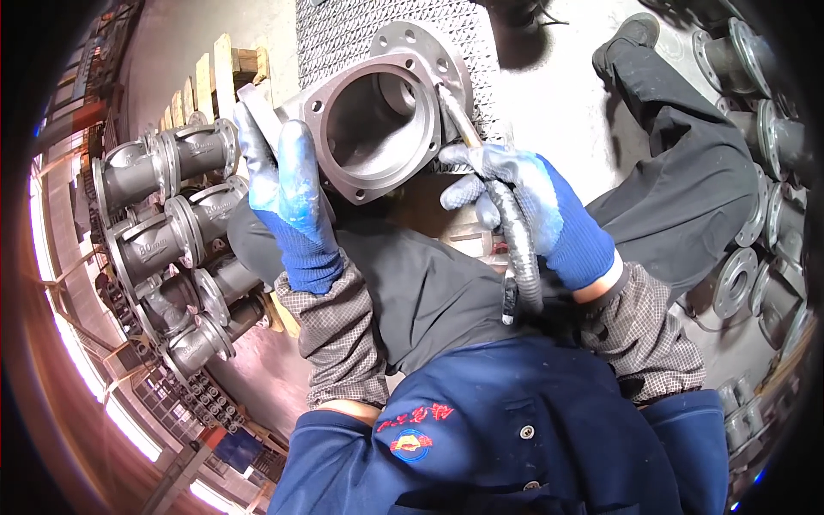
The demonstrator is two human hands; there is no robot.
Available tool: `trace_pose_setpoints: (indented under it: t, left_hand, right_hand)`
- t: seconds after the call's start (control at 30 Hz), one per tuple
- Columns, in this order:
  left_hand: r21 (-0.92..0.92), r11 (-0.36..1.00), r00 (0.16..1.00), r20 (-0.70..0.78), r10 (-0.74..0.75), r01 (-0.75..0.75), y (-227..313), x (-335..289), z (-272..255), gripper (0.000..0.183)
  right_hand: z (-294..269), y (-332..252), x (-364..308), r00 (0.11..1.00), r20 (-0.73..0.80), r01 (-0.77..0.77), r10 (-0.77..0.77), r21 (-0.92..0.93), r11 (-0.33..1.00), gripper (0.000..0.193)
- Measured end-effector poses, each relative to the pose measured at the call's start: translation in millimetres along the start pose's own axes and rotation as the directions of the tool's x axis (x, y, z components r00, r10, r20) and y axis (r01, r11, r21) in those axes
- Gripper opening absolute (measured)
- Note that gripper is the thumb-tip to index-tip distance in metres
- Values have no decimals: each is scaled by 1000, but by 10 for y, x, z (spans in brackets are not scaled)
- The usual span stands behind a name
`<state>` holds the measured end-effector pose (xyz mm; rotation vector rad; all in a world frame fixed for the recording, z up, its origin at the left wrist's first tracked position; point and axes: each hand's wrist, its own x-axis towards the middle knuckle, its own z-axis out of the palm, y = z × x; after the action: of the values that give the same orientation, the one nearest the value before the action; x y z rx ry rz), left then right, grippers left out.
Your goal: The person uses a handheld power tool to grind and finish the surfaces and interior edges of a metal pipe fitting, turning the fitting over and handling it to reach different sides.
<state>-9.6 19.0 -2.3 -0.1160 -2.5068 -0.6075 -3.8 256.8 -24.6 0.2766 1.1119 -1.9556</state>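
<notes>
A grey cast-metal valve body (375, 176) with a square open flange and round end flanges sits between my hands, its wide bore facing up toward me. My left hand (296, 176), in a blue coated glove, grips the end flange on its left, with fingers on both sides of the rim. In my right hand (524, 193), also gloved, is a slim hose-fed tool (469, 130) held like a pen. Its narrow tip reaches the body beside the upper right flange; whether it touches cannot be made out. A silvery wrapped hose (520, 249) hangs from it toward my lap.
Several grey flanged valve bodies (142, 249) are stacked at the left, beside a wooden pallet (225, 73). More flanged castings (736, 283) line the right side near my outstretched leg (687, 172). A patterned mat (343, 34) lies beyond the valve body.
</notes>
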Motion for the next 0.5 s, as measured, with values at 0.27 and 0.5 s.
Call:
trace_pose_setpoints:
  t: [0.27,0.5]
  left_hand:
    - [12,1000,1000,-5,-1,1,82,43,-23,34]
    - [-84,996,999,-52,-2,-2,-30,18,-25,42]
  right_hand:
    - [-81,2,-6,999,33,16,-17,53,998,40]
    - [-240,63,95,979,125,178,-159,-158,971,42]
